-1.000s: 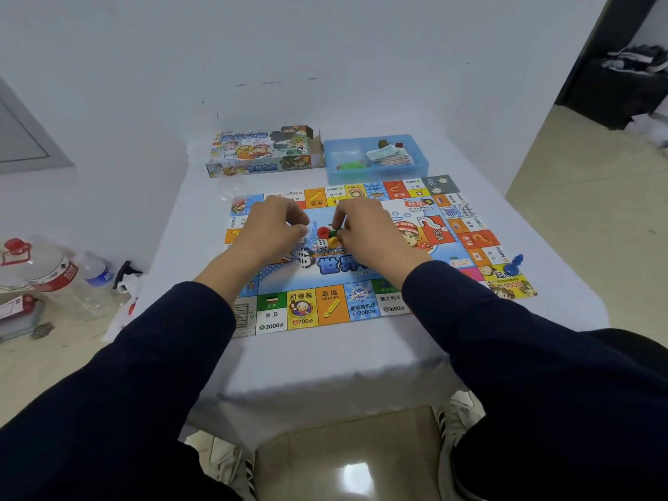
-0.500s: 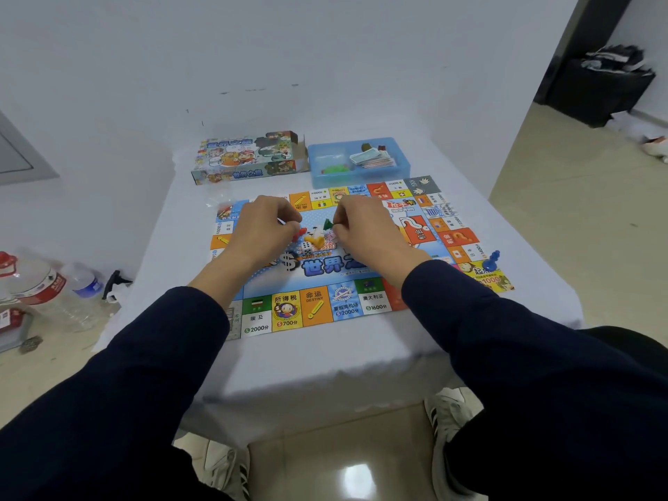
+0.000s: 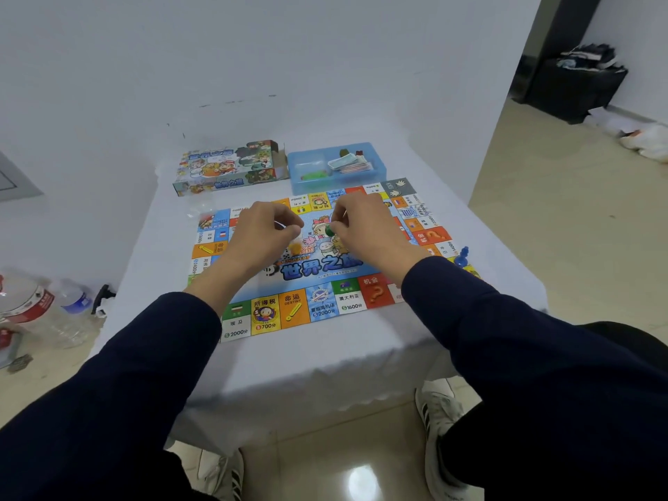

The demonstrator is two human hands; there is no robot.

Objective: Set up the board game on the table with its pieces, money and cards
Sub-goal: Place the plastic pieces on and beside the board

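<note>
Right hand [image 3: 361, 226] pinches a green piece [image 3: 329, 231] over mid-board [image 3: 318, 273], left hand [image 3: 265, 233] curled, grip contents unclear; a fumble could scatter the yellow piece [image 3: 296, 246] and die [image 3: 286, 253].

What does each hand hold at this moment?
Left hand: fingers curled, pinching something small; what it is cannot be told.
Right hand: pinches a small green plastic game piece.

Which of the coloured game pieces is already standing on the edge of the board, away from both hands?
The blue pawn, upright at the board's right edge. The green piece is pinched in the right hand.
</note>
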